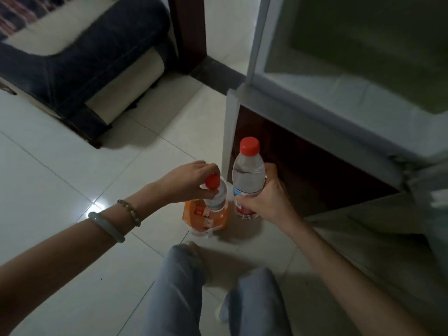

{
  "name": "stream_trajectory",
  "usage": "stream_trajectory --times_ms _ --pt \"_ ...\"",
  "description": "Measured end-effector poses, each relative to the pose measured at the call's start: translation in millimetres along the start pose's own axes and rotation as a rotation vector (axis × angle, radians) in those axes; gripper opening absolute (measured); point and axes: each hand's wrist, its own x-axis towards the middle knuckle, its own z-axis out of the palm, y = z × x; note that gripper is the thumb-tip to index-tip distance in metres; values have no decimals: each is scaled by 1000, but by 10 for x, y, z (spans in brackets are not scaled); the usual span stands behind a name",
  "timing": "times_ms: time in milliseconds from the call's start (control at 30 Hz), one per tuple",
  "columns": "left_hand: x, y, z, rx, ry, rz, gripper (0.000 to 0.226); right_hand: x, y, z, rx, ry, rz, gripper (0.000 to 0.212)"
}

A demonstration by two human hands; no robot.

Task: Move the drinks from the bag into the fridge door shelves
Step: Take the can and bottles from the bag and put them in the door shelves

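above tiled floor, both bottles upright

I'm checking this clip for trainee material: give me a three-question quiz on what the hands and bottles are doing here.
1. True or false: the right hand grips a water bottle around its body.
2. Where does the left hand hold the second bottle? A) base B) red cap C) label
3. Fill in: the second bottle stands partly inside the ____ bag on the floor.

Key: 1 true; 2 B; 3 orange.
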Motion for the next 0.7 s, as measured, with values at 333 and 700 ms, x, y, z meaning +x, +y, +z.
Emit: stream_trajectory --times_ms 333,700 --pt "177 1855 -1402 71 25 213 37 -1312 -784 -1722 22 239 45 67" --pt "770 3251 -1807 25 -12 603 34 -2420 -679 -2508 76 700 136 74"
